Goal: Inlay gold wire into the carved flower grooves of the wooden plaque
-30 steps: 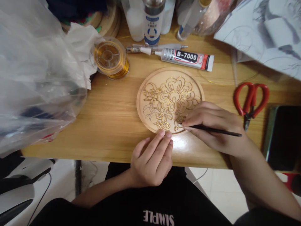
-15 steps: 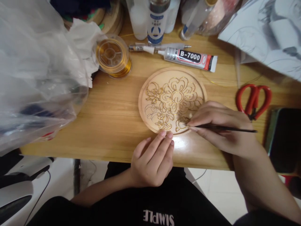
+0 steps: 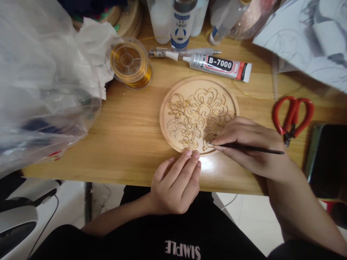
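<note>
A round wooden plate (image 3: 164,128) lies on the desk, with gold wire bent into a flower design (image 3: 204,110) on its face. Pencil-like outlines show at its lower left. My right hand (image 3: 249,144) pinches slim black tweezers (image 3: 255,147), their tip down at the small wire shapes near the plate's lower right. The fingers partly hide that side of the design. My left hand (image 3: 177,184) has its fingers stretched out, the fingertips resting on the plate's near rim.
Beyond the plate lie a glue tube (image 3: 219,65) and a pen (image 3: 159,53), with bottles (image 3: 180,25) behind. A spool of gold wire (image 3: 131,63) stands left, beside a plastic bag (image 3: 48,86). Red-handled cutters (image 3: 292,115), a phone (image 3: 328,162) and printed paper (image 3: 303,43) are on the right.
My right hand has shifted slightly left with the tweezers, bringing their tip further over the small wire shapes. My left hand stays on the rim.
</note>
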Demonstrator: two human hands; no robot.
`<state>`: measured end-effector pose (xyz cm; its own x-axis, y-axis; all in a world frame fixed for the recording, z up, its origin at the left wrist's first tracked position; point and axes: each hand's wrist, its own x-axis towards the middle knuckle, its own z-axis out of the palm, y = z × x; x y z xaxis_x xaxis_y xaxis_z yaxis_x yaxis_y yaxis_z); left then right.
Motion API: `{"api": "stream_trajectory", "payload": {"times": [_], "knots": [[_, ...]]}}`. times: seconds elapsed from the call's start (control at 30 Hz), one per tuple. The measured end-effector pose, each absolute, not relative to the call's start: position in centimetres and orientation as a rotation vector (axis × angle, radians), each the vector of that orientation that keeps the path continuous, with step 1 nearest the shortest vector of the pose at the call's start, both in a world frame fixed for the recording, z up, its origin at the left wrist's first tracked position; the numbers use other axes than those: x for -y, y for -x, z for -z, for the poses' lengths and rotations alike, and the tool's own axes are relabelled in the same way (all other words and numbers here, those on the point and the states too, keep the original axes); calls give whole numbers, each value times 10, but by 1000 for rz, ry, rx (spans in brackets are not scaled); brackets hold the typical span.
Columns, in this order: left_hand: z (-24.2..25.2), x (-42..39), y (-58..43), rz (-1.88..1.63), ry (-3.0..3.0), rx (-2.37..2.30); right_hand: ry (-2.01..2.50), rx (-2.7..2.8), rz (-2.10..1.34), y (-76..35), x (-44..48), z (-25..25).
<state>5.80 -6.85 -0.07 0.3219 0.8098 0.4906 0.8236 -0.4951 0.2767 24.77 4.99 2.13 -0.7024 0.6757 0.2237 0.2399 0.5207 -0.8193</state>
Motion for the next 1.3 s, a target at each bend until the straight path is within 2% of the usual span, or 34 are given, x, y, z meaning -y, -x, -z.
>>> {"api": "stream_trajectory", "payload": {"times": [0.7,0.93,1.03,1.13,1.3], "knots": [[4,71,-59,993,2535,1588,753,2258,-1184,-251,-51,-24],[0,71,-56,979,2571,1656,929,2012,-1271,-256,-47,-25],[-7,73,-52,879,2687,1583,1061,1799,-1231,-257,-45,-26],[-13,74,-53,708,2831,1242,1121,1698,-1163,-258,-43,-26],[-9,62,-64,337,2941,871,1039,1800,-1303,-262,-42,-27]]}}
